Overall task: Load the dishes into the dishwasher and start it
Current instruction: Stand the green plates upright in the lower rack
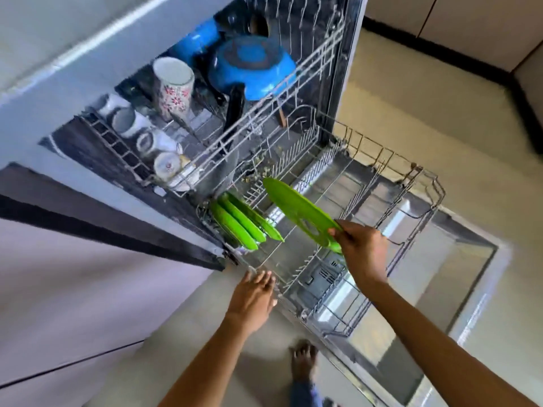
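My right hand (363, 249) grips the near rim of a green plate (296, 208), held tilted on edge above the pulled-out lower rack (411, 207) of the dishwasher. Three green plates (241, 223) stand side by side in the tines at the rack's left end. My left hand (254, 295) hovers with fingers spread at the rack's near left corner, holding nothing. The upper rack (302, 71) carries a blue pan (254, 66), a blue pot (195, 42), a floral mug (173, 88) and several white cups (138, 130).
The open dishwasher door (458, 277) lies flat under the lower rack, reaching out over the tiled floor. Cabinet fronts (64, 274) fill the left side. My bare foot (304, 365) stands on the floor just beside the door's near edge.
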Action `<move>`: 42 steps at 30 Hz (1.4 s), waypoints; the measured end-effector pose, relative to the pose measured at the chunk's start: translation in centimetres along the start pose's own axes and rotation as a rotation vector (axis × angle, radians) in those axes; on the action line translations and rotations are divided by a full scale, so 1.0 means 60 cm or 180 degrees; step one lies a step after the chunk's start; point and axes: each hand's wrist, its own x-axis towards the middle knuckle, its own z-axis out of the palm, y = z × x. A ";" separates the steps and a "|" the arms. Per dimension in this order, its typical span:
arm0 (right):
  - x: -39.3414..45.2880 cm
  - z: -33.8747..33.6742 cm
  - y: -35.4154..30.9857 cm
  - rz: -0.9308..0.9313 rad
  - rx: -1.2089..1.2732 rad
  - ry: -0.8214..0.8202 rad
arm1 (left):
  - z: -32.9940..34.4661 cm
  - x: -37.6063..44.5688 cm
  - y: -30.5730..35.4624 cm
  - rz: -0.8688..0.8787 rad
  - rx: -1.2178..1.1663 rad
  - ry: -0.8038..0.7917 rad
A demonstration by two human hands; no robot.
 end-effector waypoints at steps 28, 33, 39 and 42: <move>0.150 0.207 -0.005 0.0472 0.0330 -0.0414 | 0.049 0.038 -0.027 -0.0140 -0.0815 0.0082; 0.140 0.217 0.009 0.0725 0.0368 -0.0400 | 0.055 0.034 -0.026 -0.0096 -0.1126 0.0130; 0.131 0.245 0.028 0.0414 -0.0363 -0.0830 | 0.058 0.034 -0.026 -0.0179 -0.1023 0.0233; 0.121 0.249 0.031 0.0384 -0.0823 -0.1386 | 0.055 0.032 -0.025 -0.0201 -0.1122 0.0107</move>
